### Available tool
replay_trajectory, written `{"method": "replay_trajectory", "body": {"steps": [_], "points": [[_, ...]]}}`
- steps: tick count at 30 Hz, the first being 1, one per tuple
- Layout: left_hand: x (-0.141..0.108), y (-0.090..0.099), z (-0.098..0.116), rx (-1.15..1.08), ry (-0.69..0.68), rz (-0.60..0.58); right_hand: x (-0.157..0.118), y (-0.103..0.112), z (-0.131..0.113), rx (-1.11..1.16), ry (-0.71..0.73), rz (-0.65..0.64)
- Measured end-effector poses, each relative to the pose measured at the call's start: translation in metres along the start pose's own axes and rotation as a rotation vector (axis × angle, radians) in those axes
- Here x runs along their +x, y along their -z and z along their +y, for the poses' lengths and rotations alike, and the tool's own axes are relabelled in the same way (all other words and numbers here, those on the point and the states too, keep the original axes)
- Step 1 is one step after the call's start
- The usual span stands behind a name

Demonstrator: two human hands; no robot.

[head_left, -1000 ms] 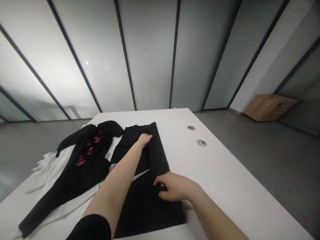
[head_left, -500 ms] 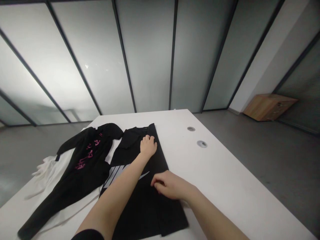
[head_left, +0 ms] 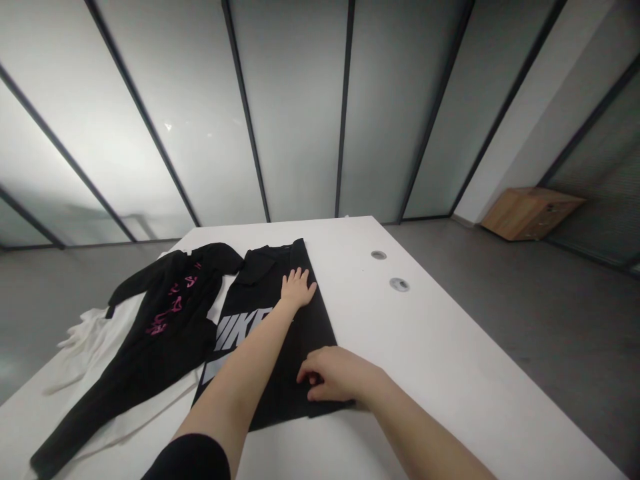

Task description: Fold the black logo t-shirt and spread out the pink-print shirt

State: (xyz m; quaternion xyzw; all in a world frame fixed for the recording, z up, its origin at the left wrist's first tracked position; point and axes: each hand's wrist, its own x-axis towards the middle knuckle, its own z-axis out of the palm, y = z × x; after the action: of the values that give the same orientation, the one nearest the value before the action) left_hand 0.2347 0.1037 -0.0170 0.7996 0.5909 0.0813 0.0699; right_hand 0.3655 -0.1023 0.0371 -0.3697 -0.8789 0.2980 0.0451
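Two garments lay to the left of the folded black fabric garment (head_left: 280,397): a long-sleeved black top (head_left: 165,360) marked with pink lettering (head_left: 175,303), and, partly beneath it, a crumpled white cloth garment (head_left: 103,347). The long-sleeved black top came right up beside the folded black fabric garment, with one sleeve stretched toward the near left. All of them were on a smooth white tabletop (head_left: 385,347). Two round grey inserts (head_left: 399,285) were set into the surface to the right of the folded black fabric garment, well apart from it.

The left hand (head_left: 298,289) was open, palm down and fingers spread, pressed on the far right part of the folded black fabric garment. Its forearm crossed over the cloth and covered part of the large pale grey lettering (head_left: 245,325). The right hand (head_left: 334,375) was over the near right part, its fingers loosely curled and its thumb bent below them; the view was dim there, so I could not tell whether it pinched any cloth.

The folded black fabric garment looked matte and flat, roughly a long rectangle. Beyond it stood frosted glass panels (head_left: 295,100) in dark frames, and far off to its right a boxy wood-grain cabinet (head_left: 530,212) on the grey floor (head_left: 540,320).
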Motion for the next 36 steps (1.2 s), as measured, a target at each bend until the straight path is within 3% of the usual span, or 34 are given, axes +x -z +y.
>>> {"method": "replay_trajectory", "body": {"steps": [8, 16, 18, 21, 24, 27, 30, 36], "points": [[0.009, 0.001, -0.007, -0.082, -0.014, 0.083, 0.001, -0.004, -0.012, -0.034, 0.017, 0.006], [0.007, 0.012, -0.007, -0.071, -0.041, 0.139, 0.002, -0.008, -0.008, 0.162, 0.169, 0.004], [0.003, 0.016, -0.001, -0.064, -0.040, 0.155, 0.003, -0.008, -0.008, 0.277, 0.211, 0.085], [-0.010, 0.017, 0.013, -0.050, -0.081, 0.194, 0.008, -0.007, -0.006, 0.368, 0.134, 0.351], [-0.026, 0.007, 0.025, -0.017, -0.106, 0.179, 0.014, -0.010, 0.004, 0.343, 0.032, 0.618], [-0.035, -0.008, 0.027, -0.016, -0.076, 0.093, 0.020, -0.018, 0.016, 0.241, -0.005, 0.732], [-0.031, -0.013, 0.019, -0.020, -0.057, 0.056, 0.026, -0.029, 0.023, 0.124, -0.069, 0.673], [-0.008, -0.002, 0.000, -0.016, -0.039, 0.024, 0.028, -0.046, 0.011, -0.077, -0.159, 0.261]]}}
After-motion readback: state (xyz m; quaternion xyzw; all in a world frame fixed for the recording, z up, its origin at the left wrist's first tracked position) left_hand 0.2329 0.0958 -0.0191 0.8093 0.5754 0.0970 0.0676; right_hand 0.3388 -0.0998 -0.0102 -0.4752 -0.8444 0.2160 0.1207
